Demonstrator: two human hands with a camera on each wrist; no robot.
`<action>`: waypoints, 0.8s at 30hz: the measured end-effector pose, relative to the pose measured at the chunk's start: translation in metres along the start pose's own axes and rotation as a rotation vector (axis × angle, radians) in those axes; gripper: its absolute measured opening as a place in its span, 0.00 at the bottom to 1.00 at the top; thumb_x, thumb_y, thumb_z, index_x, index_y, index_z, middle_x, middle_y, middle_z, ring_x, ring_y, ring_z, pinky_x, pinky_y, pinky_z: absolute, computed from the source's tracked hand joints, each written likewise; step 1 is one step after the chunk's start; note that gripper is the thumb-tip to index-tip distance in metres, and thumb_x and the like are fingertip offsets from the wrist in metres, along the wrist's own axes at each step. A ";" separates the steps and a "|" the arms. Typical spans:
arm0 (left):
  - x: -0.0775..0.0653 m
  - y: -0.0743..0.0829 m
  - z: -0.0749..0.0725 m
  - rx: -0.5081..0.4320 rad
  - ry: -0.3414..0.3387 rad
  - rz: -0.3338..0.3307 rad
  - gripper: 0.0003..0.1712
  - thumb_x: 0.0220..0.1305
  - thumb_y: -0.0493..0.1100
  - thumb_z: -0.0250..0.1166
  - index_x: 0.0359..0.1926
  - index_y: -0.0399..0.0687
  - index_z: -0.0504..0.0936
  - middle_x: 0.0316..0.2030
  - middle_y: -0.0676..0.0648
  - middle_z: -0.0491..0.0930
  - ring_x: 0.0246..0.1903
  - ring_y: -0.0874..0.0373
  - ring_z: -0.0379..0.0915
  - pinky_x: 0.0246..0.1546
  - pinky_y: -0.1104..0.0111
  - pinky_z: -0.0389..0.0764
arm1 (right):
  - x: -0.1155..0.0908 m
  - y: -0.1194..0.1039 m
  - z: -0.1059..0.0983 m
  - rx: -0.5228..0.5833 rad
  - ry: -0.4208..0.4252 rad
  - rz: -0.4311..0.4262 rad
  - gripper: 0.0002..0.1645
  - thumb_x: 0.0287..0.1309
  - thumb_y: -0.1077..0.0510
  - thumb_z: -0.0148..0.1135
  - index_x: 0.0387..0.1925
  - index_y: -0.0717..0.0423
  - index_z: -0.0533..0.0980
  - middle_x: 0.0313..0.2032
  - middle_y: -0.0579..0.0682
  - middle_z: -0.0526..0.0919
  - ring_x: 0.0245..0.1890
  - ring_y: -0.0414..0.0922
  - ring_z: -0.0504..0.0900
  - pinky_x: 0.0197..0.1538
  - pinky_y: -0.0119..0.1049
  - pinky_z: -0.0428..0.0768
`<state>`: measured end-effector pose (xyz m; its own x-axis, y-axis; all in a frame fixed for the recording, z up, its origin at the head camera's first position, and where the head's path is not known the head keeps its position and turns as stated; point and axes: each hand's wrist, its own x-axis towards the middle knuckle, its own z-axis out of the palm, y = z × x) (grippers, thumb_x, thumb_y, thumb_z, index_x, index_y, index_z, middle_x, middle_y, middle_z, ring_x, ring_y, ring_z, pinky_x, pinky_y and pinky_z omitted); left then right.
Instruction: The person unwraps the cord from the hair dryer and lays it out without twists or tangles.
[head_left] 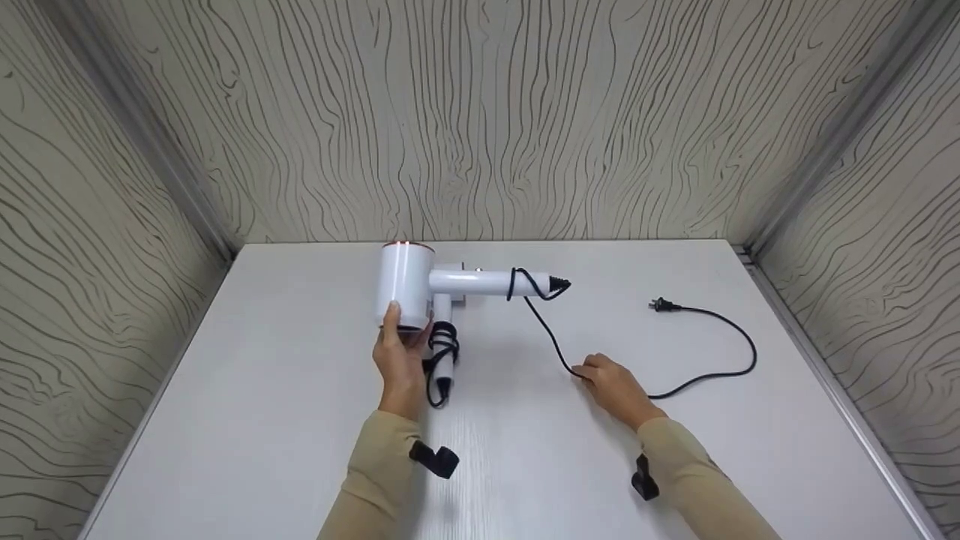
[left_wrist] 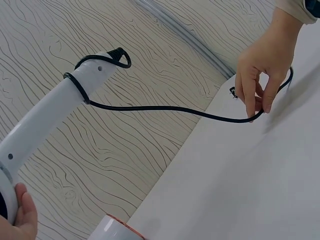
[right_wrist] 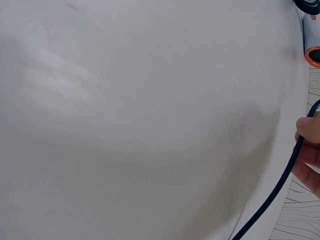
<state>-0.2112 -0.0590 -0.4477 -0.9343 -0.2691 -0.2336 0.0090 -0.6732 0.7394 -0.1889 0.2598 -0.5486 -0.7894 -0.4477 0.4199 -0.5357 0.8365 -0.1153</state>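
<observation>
In the head view my left hand [head_left: 401, 371] grips the barrel of a white hair dryer [head_left: 405, 281] at its lower end. The dryer is held up over the table, its handle [head_left: 480, 283] pointing right. A turn of its black cord [left_wrist: 165, 108] loops round the handle's end. My right hand [head_left: 619, 390] pinches that cord between thumb and fingers, close over the table. Beyond it the cord curves right to a plug [head_left: 664, 304]. Partly hidden beneath the held dryer lies a second white hair dryer [head_left: 444, 309], its cord [head_left: 444, 337] wound round its handle.
Both dryers are over a white table [head_left: 262, 420]. Wood-patterned panels [head_left: 465, 120] rise behind and at both sides, with grey metal strips [head_left: 150, 135] along the corners. The second dryer's orange-rimmed end [right_wrist: 312, 56] shows at the right wrist view's edge.
</observation>
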 end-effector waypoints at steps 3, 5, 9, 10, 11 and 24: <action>-0.001 0.000 -0.001 0.003 0.000 -0.004 0.35 0.70 0.53 0.50 0.68 0.35 0.57 0.59 0.38 0.65 0.51 0.52 0.74 0.66 0.54 0.73 | 0.000 0.000 0.000 0.015 -0.007 0.016 0.09 0.47 0.70 0.70 0.34 0.61 0.84 0.30 0.52 0.82 0.33 0.45 0.83 0.36 0.32 0.84; -0.001 0.000 -0.002 0.020 -0.006 -0.005 0.34 0.71 0.54 0.49 0.69 0.36 0.58 0.59 0.38 0.65 0.51 0.53 0.75 0.65 0.56 0.74 | 0.000 0.001 -0.001 0.028 -0.011 0.030 0.09 0.46 0.69 0.71 0.34 0.61 0.84 0.30 0.52 0.82 0.33 0.45 0.83 0.36 0.33 0.85; -0.001 -0.002 -0.003 0.046 -0.016 0.002 0.34 0.71 0.54 0.49 0.68 0.36 0.59 0.58 0.38 0.67 0.48 0.56 0.77 0.65 0.56 0.75 | 0.001 -0.001 -0.003 0.043 -0.022 0.062 0.10 0.45 0.68 0.72 0.34 0.62 0.84 0.30 0.53 0.82 0.33 0.45 0.83 0.37 0.34 0.85; 0.000 -0.002 -0.003 0.051 -0.019 0.005 0.34 0.71 0.54 0.49 0.68 0.36 0.58 0.58 0.38 0.67 0.47 0.56 0.77 0.64 0.56 0.75 | 0.001 -0.001 -0.003 0.042 -0.024 0.070 0.10 0.45 0.68 0.72 0.34 0.62 0.84 0.30 0.53 0.82 0.33 0.46 0.83 0.37 0.34 0.85; 0.000 -0.002 -0.003 0.052 -0.020 0.008 0.34 0.71 0.54 0.49 0.68 0.35 0.59 0.58 0.38 0.67 0.46 0.57 0.78 0.64 0.56 0.75 | 0.002 -0.002 -0.004 0.039 -0.027 0.077 0.10 0.45 0.68 0.72 0.33 0.62 0.84 0.30 0.53 0.82 0.33 0.46 0.83 0.37 0.34 0.85; -0.001 -0.004 -0.005 0.055 -0.011 0.020 0.34 0.70 0.52 0.50 0.67 0.33 0.59 0.56 0.38 0.68 0.41 0.59 0.79 0.61 0.58 0.79 | 0.009 -0.004 -0.006 0.014 -0.027 0.135 0.09 0.45 0.66 0.72 0.33 0.62 0.84 0.29 0.54 0.83 0.31 0.47 0.83 0.36 0.38 0.84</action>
<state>-0.2086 -0.0599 -0.4535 -0.9382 -0.2739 -0.2115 0.0084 -0.6289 0.7774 -0.1924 0.2544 -0.5385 -0.8623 -0.3403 0.3751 -0.4283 0.8852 -0.1815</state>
